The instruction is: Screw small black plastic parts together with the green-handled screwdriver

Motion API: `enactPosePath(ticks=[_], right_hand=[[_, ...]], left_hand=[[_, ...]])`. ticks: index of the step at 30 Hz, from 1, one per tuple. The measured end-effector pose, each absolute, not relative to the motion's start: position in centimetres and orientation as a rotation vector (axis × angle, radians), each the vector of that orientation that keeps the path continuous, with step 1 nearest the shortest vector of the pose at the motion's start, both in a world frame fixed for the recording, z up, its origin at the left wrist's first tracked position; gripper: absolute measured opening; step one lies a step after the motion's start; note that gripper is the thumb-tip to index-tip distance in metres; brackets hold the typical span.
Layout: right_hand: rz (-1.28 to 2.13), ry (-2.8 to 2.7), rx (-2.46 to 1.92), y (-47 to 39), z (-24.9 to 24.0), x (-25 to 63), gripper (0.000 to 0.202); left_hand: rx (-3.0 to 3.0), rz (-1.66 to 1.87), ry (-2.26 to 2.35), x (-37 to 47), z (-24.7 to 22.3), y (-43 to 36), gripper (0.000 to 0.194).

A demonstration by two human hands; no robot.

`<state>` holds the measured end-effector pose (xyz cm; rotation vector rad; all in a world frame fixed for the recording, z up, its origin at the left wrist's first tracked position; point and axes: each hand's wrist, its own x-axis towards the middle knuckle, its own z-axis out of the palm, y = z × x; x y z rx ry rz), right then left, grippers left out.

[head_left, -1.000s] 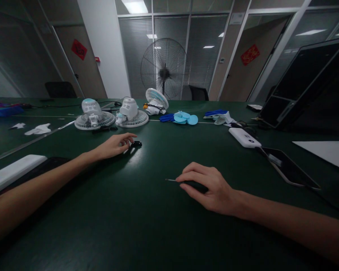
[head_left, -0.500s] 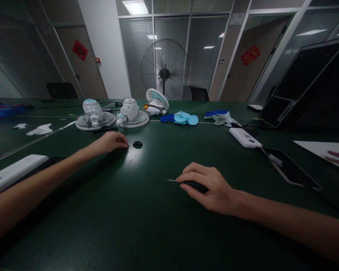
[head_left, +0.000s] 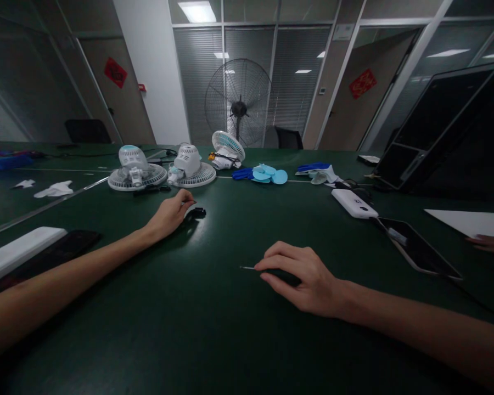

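My left hand (head_left: 170,213) is pinched just left of a small black part (head_left: 198,212) on the dark green table (head_left: 214,329); what its fingertips hold, if anything, is too small to tell. My right hand (head_left: 302,274) rests on the table nearer to me, its fingers round the dark handle of a screwdriver (head_left: 286,276). The thin metal shaft points left. Beyond my left hand lie two white fans (head_left: 138,174) (head_left: 191,171) with their grilles down, and a third small fan (head_left: 227,149) stands tilted.
Light blue fan blades (head_left: 267,174) and gloves (head_left: 319,171) lie farther back. To the right are a white power bank (head_left: 354,203), a tablet (head_left: 420,247), a black monitor (head_left: 436,120) and another person's hand (head_left: 492,243). A white box (head_left: 22,252) and phone (head_left: 57,255) are left.
My left hand has moved slightly right and lifted a little, closer to the small black part. My right hand has stayed nearly in place with the screwdriver. The other person's hand has shifted down.
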<state>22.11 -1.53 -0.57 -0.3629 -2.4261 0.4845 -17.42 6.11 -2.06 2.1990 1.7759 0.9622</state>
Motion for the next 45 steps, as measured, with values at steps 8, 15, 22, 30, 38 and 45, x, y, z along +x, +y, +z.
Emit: enactPosePath(ticks=[8, 15, 22, 30, 38, 45], right_hand=[[0.479, -2.434, -0.368, -1.6, -0.5, 22.2, 0.021], [0.456, -2.449, -0.382, -1.6, -0.5, 22.3, 0.021], [0.437, -2.451, -0.39, -1.7, -0.4, 22.2, 0.02], [0.448, -2.466, -0.405, -1.7, -0.1, 22.2, 0.02], [0.433, -2.474, -0.408, -1.7, -0.5, 22.4, 0.02], [0.438, -2.489, -0.412, -1.7, -0.5, 22.3, 0.021]], left_hand=[[2.27, 0.975, 1.735, -17.5, -1.1, 5.5, 0.023], [2.192, 1.024, 1.642, -17.6, -1.4, 6.2, 0.032], [2.306, 0.977, 1.637, -17.1, -1.4, 6.3, 0.031], [2.23, 0.852, 1.598, -17.0, -1.3, 6.4, 0.032], [2.093, 0.807, 1.664, -17.5, -1.0, 6.4, 0.042], [1.97, 0.85, 1.575, -17.8, -1.0, 6.6, 0.038]])
